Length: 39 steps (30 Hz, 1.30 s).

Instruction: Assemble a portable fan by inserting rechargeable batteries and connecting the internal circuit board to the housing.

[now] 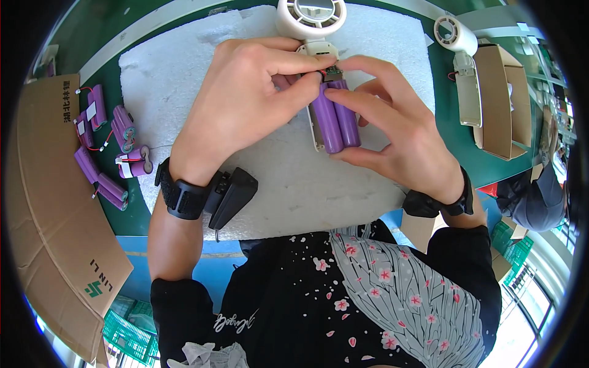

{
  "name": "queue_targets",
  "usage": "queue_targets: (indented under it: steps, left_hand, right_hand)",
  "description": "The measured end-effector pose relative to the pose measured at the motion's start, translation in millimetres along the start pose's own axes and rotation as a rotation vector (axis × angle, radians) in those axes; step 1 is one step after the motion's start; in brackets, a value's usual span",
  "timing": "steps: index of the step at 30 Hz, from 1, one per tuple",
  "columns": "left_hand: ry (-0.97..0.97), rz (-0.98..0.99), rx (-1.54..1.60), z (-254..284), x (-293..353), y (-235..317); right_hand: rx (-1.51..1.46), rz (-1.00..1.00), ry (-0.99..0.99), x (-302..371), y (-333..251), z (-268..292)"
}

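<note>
A white handheld fan (311, 19) lies at the far middle of a pale foam pad, its handle shell opened toward me. Two joined purple cylindrical batteries (335, 122) rest in or over the shell; a green circuit board (334, 71) shows just beyond them. My left hand (245, 92) is closed, thumb and forefinger pinching at a red wire (323, 73) beside the board; its end is hidden by the fingers. My right hand (399, 119) grips the battery pack, thumb at its near end and a finger on its top, with the forefinger reaching to the board.
Several purple battery packs (124, 129) with wires lie left of the foam pad (276, 196). A large cardboard box (55, 208) stands at the left edge. On the right, another opened fan (468, 89) leans by a small cardboard box (509, 104). Both my wrists carry black straps.
</note>
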<state>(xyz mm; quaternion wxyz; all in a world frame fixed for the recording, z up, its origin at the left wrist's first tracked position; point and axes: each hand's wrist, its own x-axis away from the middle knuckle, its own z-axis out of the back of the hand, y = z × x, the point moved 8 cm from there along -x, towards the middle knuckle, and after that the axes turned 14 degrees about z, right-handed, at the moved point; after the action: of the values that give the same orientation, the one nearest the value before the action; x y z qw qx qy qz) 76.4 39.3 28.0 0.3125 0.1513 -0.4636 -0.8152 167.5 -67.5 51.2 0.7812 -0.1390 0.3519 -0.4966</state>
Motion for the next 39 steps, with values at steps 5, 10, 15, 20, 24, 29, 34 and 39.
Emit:
queue_targets:
  steps: [5,10,15,20,24,29,34,39]
  left_hand:
    - [-0.006,0.002,-0.012,-0.4,0.4,-1.3]
    - [0.005,0.022,0.003,-1.0,0.0,-2.0]
    - [-0.004,0.042,0.027,-2.2,-0.2,-5.8]
    - [-0.024,0.056,0.029,-1.6,0.3,-8.3]
    - [-0.08,0.103,0.082,-5.4,-0.7,-15.8]
    - [-0.145,0.171,0.13,-8.8,0.5,-18.1]
    - [-0.127,0.161,0.134,-8.1,-0.5,-19.3]
    - [-0.202,0.232,0.153,-8.1,-1.5,-16.7]
  right_hand:
    - [0.06,0.006,-0.043,3.7,-4.2,-3.8]
    - [0.118,0.03,-0.009,3.8,-7.0,-4.8]
    - [0.129,0.04,0.01,3.9,-7.4,-5.4]
    - [0.113,0.046,0.016,2.7,-5.7,-5.6]
    - [0.145,0.043,0.017,3.5,-6.1,-5.7]
    - [0.129,0.027,-0.021,2.9,-5.5,-5.8]
    - [0.103,0.047,-0.047,2.0,-4.5,-4.9]
    - [0.049,-0.004,-0.009,-0.7,-3.4,-4.0]
